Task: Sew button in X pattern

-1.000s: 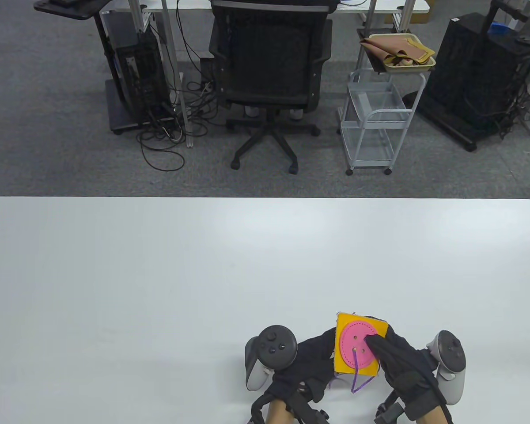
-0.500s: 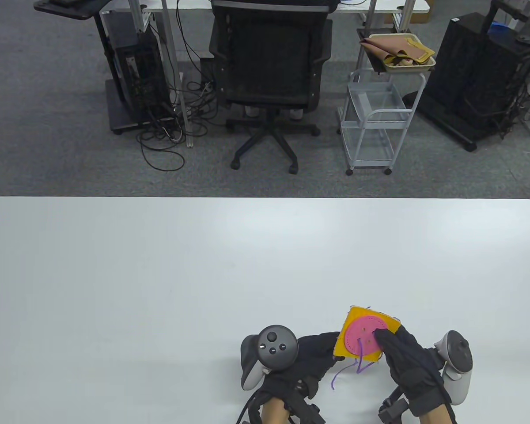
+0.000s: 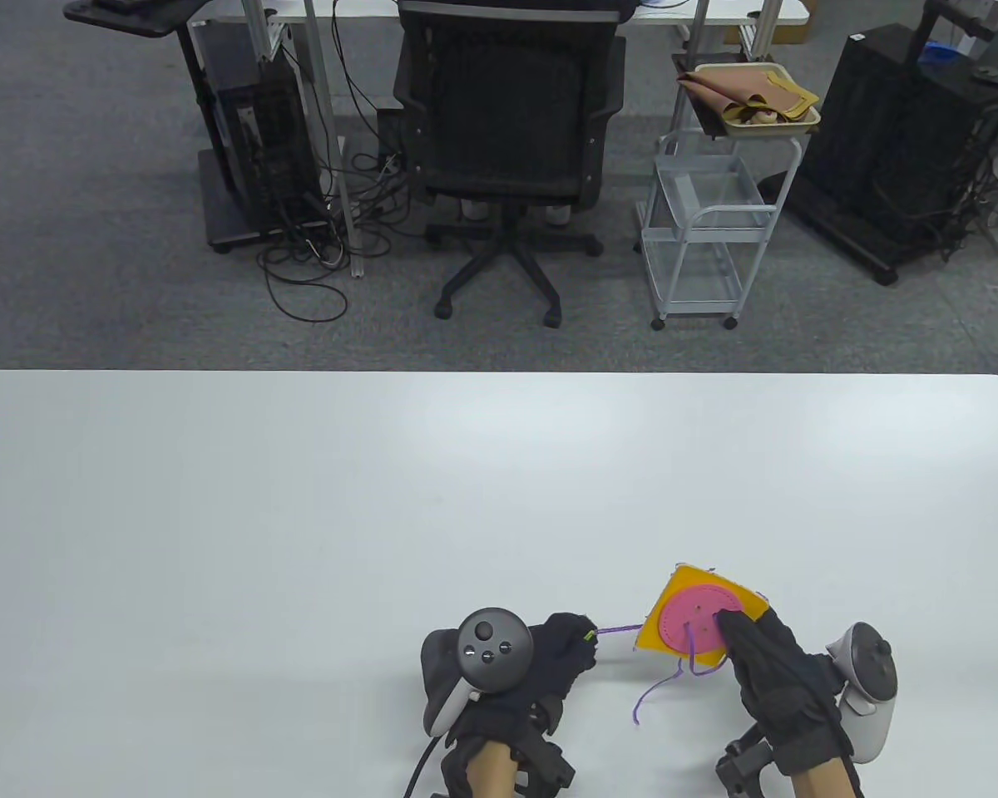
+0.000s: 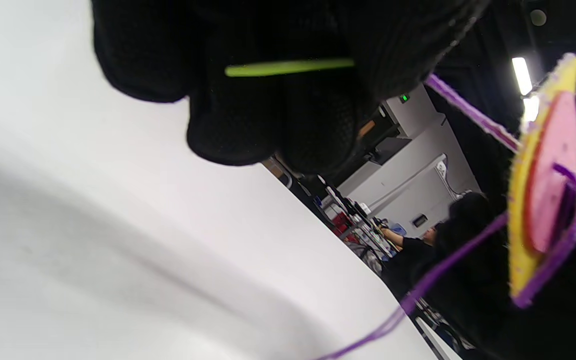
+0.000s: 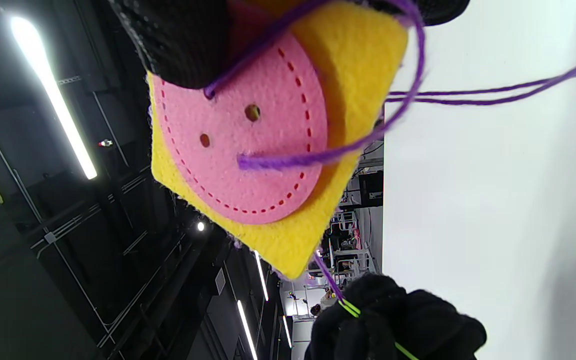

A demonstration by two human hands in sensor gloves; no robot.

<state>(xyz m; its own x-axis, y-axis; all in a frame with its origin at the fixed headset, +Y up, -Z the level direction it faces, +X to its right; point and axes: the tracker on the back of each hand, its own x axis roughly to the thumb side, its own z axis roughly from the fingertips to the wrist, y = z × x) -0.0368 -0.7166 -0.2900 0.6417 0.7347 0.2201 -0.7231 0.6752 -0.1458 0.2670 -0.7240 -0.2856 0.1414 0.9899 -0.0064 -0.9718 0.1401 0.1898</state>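
Left hand (image 3: 549, 665) pulled away, needle (image 4: 288, 67) pinched, thread (image 3: 615, 630) taut from felt square (image 3: 661, 625)

A yellow felt square (image 3: 699, 619) bearing a round pink felt button (image 3: 697, 623) with red dashed edge stitching and four holes is held tilted above the table near its 6 o'clock edge, the right hand (image 3: 778, 677) gripping it from the 4 o'clock side with a finger over the button face. Purple thread (image 3: 617, 630) runs taut from the square's 9 o'clock corner to a lime-green needle (image 3: 589, 636) pinched in the left hand (image 3: 540, 665). More thread comes out of one button hole, loops past the square's lower edge and trails loose toward 7 o'clock.
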